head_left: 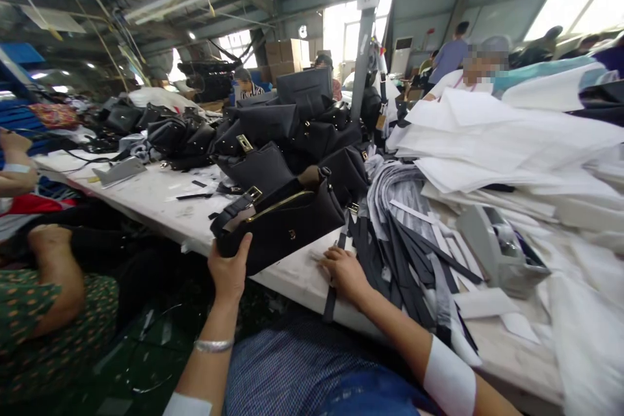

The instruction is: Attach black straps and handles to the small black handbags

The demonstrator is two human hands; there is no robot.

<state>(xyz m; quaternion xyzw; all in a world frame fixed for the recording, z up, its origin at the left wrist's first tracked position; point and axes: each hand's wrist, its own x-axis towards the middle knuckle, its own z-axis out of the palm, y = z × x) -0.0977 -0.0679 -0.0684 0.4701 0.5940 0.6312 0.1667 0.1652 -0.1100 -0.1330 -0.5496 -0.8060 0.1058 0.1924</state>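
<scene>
My left hand (229, 270) grips the left end of a black handbag (287, 227), its thumb on the front panel and its fingers hidden behind. The bag is tilted above the table's front edge, with a gold zip along its top, a small gold emblem on the front and a buckle at the left. To the right of the bag, my right hand (346, 276) rests low at the table edge. Its bent fingers close over a narrow black strap (330, 305), which runs beneath them and hangs past the edge. Beside this hand lies a bundle of black straps (390, 260).
Black handbags (263, 123) are piled behind the held one. White sheets (511, 136) are stacked at right, near a grey tape dispenser (502, 250). Short black strips (194, 195) lie on the white table (160, 208). A co-worker's arm (53, 266) is at left.
</scene>
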